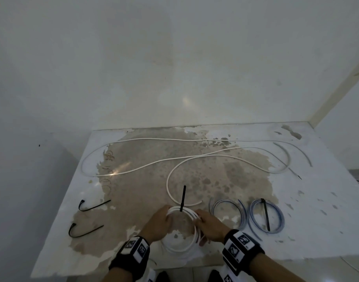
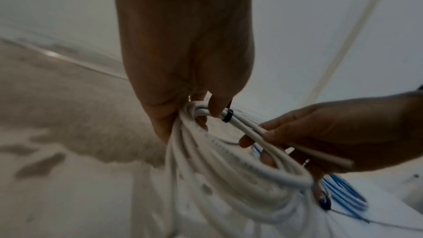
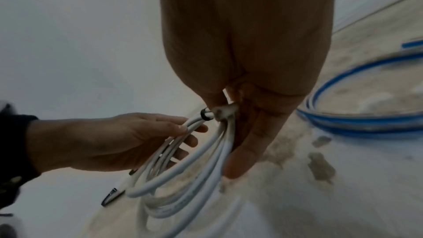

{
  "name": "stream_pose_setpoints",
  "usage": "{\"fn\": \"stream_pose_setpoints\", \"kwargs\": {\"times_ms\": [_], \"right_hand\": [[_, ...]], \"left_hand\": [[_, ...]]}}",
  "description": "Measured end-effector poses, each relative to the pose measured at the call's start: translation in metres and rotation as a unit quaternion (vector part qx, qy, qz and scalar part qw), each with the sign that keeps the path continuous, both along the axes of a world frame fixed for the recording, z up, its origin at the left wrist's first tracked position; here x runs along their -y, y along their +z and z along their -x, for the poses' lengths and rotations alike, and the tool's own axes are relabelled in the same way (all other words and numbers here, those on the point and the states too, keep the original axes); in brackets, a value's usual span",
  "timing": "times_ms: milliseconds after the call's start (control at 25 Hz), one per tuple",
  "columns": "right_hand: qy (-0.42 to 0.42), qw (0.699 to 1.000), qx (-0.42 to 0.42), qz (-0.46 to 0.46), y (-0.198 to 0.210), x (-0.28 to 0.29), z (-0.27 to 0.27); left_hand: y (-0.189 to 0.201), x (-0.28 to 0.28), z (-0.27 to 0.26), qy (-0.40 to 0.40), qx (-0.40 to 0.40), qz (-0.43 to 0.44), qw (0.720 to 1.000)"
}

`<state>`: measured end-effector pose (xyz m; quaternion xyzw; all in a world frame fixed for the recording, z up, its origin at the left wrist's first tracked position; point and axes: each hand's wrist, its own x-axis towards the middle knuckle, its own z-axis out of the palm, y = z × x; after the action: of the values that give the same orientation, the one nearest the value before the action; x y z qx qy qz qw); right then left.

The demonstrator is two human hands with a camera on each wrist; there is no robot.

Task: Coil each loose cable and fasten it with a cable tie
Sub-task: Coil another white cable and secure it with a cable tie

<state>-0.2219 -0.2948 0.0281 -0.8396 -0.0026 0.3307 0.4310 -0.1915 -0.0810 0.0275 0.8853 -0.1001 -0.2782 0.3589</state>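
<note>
Your left hand (image 1: 157, 224) & right hand (image 1: 210, 225) both grip the white coil (image 1: 183, 231) at the table's (image 1: 296, 220) near edge, approx 6 o'clock. L fingers (image 2: 215, 106) curl round the bundle's 9 o'clock side; R fingers (image 3: 256, 133) wrap its 3 o'clock side. A black tie (image 1: 182, 198) rings the strands at 12 o'clock, tail sticking up. One loose white cable (image 1: 154, 162) snakes across the far table, 10 to 2 o'clock. Two blue coils (image 1: 266, 215) lie at 3 o'clock, one tied. Two spare ties (image 1: 87, 218) sit at 9 o'clock.
</note>
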Motion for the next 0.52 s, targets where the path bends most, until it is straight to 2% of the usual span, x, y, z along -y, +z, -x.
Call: {"fn": "stream_pose_setpoints", "kwargs": {"times_ms": [80,280,400,520], "right_hand": [[0.007,0.998,0.030,0.051,-0.018,-0.004,0.000],[-0.024,0.995,0.077,0.060,-0.033,-0.009,-0.002],[-0.014,0.991,0.084,0.102,-0.027,-0.003,-0.004],[0.014,0.990,0.080,0.115,-0.018,0.002,0.000]], "left_hand": [[-0.013,-0.002,0.003,0.012,0.010,-0.019,1.000],[-0.032,-0.010,-0.002,0.015,0.078,-0.022,0.997],[-0.044,-0.005,-0.004,-0.010,0.137,-0.028,0.990],[-0.058,-0.003,-0.031,-0.037,0.235,-0.048,0.970]]}}
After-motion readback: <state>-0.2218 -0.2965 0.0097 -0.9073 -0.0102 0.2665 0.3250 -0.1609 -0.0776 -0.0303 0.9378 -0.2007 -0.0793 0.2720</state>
